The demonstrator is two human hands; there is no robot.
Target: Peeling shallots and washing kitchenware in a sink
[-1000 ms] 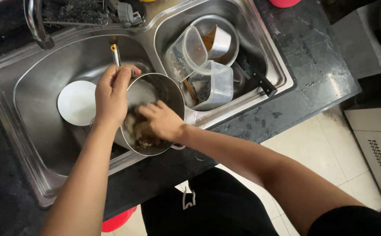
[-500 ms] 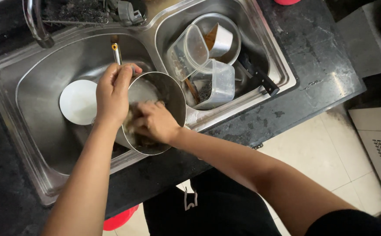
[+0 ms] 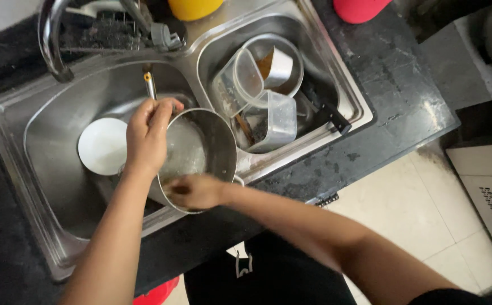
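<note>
Item: steel pot (image 3: pixel 200 149), round, tilted on its side in the left basin of a double steel sink (image 3: pixel 42 169), open mouth facing up and toward the person. Wet film on the inner wall.

Left hand (image 3: pixel 147 135): grip pressed around the pot's far rim, thumb and fingers pinching the edge; a thin metal handle (image 3: pixel 151 86) juts up behind the knuckles.

Right hand (image 3: pixel 195 191): at the near rim, blurred with motion; fingers curled over something, but what it pinches cannot be told. A second ago this hand sat deeper inside the pot over a brownish pad; it has since slid outward to the lip, which reads as a scrubbing stroke reaching the edge while the left hand's hold has stayed put.

Adjacent, same basin: white plate (image 3: pixel 102 146), lying flat, just left of the pot, partly behind the left wrist.

Right basin: clear plastic containers (image 3: pixel 268 116), a steel bowl (image 3: pixel 280 68), and a black-handled utensil (image 3: pixel 330 116), piled together, unwashed by the look.

Above: curved tap (image 3: pixel 51 39), yellow object (image 3: pixel 195 7), red object (image 3: pixel 359 8) on the dark desk (image 3: pixel 392 73).
</note>
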